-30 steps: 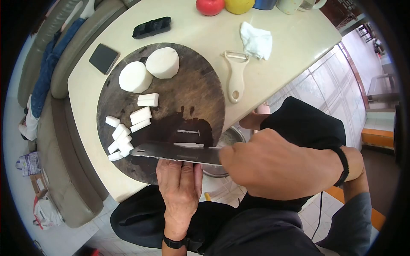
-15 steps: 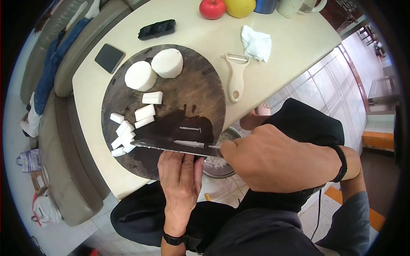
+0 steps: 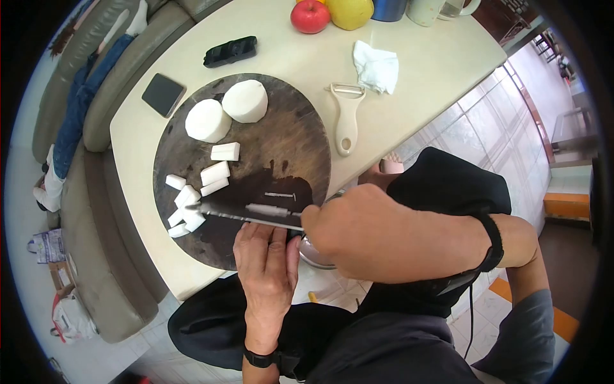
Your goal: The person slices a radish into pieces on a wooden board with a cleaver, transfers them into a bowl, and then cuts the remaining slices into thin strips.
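Observation:
My right hand (image 3: 377, 237) is closed around the handle of a kitchen knife (image 3: 233, 216), its blade pointing left over the round wooden chopping board (image 3: 291, 125). My left hand (image 3: 265, 272) sits at the board's near edge, fingers bent and pressed together against the blade. Whatever lies under those fingers is hidden. A pale slice (image 3: 267, 210) shows along the blade, and a thin white strip (image 3: 280, 195) lies beyond it. Left of the knife tip is a cluster of white radish-like chunks (image 3: 187, 197). Farther back are cut blocks (image 3: 225, 152) and two thick rounds (image 3: 245, 101).
A peeler (image 3: 347, 125) and a crumpled white tissue (image 3: 376, 67) lie right of the board. A phone (image 3: 164, 95) and black object (image 3: 230, 51) are behind it. Fruit (image 3: 311, 16) and cups stand at the back. A metal bowl (image 3: 315, 254) sits below the table edge, partly covered.
My right hand and the knife have shifted slightly left, and the hand now covers more of the bowl. The left hand stays at the board's edge. The whole view has shifted a little.

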{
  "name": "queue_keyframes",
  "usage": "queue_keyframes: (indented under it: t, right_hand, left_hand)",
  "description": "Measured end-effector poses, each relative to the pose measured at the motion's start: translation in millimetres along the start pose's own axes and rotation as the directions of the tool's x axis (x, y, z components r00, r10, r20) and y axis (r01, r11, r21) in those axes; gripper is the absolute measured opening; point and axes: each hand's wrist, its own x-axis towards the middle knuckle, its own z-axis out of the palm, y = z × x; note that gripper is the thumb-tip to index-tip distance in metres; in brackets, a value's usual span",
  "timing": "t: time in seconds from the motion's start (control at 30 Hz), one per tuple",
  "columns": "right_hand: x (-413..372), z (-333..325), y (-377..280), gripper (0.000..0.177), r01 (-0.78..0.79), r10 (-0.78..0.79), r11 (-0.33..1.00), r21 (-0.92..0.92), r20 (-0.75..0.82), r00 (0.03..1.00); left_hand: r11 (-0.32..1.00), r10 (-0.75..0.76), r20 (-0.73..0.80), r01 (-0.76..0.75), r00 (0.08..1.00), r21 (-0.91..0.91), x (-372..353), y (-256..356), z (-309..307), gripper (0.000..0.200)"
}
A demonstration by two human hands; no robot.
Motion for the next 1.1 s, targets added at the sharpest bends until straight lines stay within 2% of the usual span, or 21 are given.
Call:
queue_keyframes:
  t: [0.03,0.13,0.23,0.37,0.43,0.57,0.83,1.1]
  right_hand:
    - [-0.9,-1.3,0.0,0.005,-0.034,0.034,0.999,0.0,-0.014,0.999]
    - [-4.6,-6.9,1.0,0.007,-0.097,0.097,0.995,-0.019,0.036,0.995]
    - [-7.7,-10.9,-2.4,0.009,-0.078,0.079,0.996,-0.033,0.043,0.996]
    - [-12.4,-8.3,-6.2,0.011,-0.076,0.077,0.996,-0.036,0.031,0.997]
    - [-14.3,-5.3,-7.7,0.011,-0.024,0.024,0.999,-0.026,-0.011,1.0]
    - [-15.7,-3.9,-11.8,0.013,-0.022,0.024,0.999,-0.047,0.027,0.999]
    - [-17.1,-5.3,-14.1,0.016,-0.013,0.016,0.993,-0.12,0.022,1.0]
    - [-17.2,-4.4,-14.3,0.018,-0.013,0.016,0.991,-0.135,0.025,1.0]
  left_hand:
    - [1.0,0.004,0.003,-0.004,1.0,0.014,-0.1,0.1,-0.1,0.034]
    - [1.0,-0.018,-0.066,0.017,0.998,-0.021,-1.5,-0.5,2.7,0.036]
    - [0.995,-0.074,-0.124,0.066,0.989,-0.073,-4.9,-3.4,-1.3,0.038]
    - [0.995,-0.076,-0.092,0.069,0.993,-0.071,-9.0,-6.4,-8.4,0.037]
    - [0.999,-0.024,-0.067,0.022,0.997,-0.039,-9.6,-7.5,-7.7,0.031]
    - [1.0,-0.029,-0.056,0.029,0.998,0.01,-9.9,-6.8,-7.8,0.025]
    - [0.998,-0.067,-0.139,0.064,0.988,-0.029,-8.6,-7.1,1.5,0.019]
    - [0.997,-0.079,-0.128,0.077,0.989,-0.016,-10.6,-7.3,3.6,0.02]
